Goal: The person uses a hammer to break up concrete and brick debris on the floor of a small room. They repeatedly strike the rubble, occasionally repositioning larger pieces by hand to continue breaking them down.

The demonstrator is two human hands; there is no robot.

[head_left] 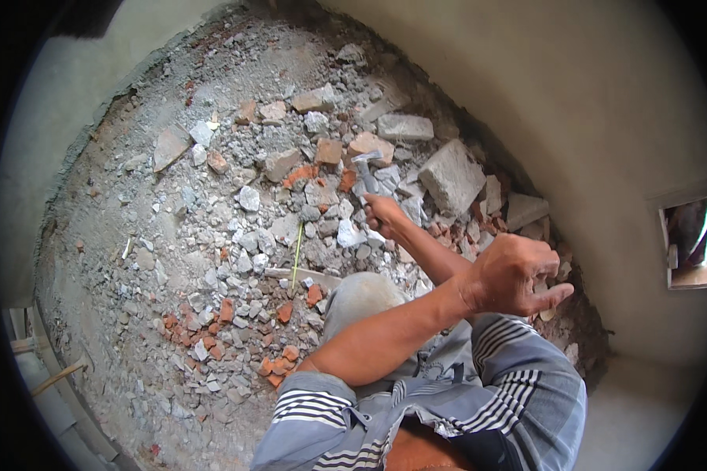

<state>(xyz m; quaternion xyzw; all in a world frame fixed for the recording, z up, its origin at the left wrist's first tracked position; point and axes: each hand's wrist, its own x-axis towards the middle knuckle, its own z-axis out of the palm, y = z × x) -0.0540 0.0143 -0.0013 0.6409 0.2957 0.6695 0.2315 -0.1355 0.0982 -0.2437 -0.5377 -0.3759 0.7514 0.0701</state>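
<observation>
My forearms cross in front of me. My right hand [382, 216] grips a hammer [367, 174], its metal head pointing away from me among the broken stones. Close by the hammer lie a pale brick piece [371, 147] and a red brick fragment [348, 180]. Over to the right, my left hand [517, 275] hangs raised above the rubble, fingers loosely curled and thumb apart, with nothing visible in it. The left forearm passes over the right arm and hides part of it.
A large concrete block [452, 177] lies near the right wall [597, 118], with another block [405, 127] beyond it. Loose rubble [212, 275] covers the ground. A thin yellow-green strip [298, 255] lies ahead of my knee [363, 298]. A small opening [690, 242] pierces the wall.
</observation>
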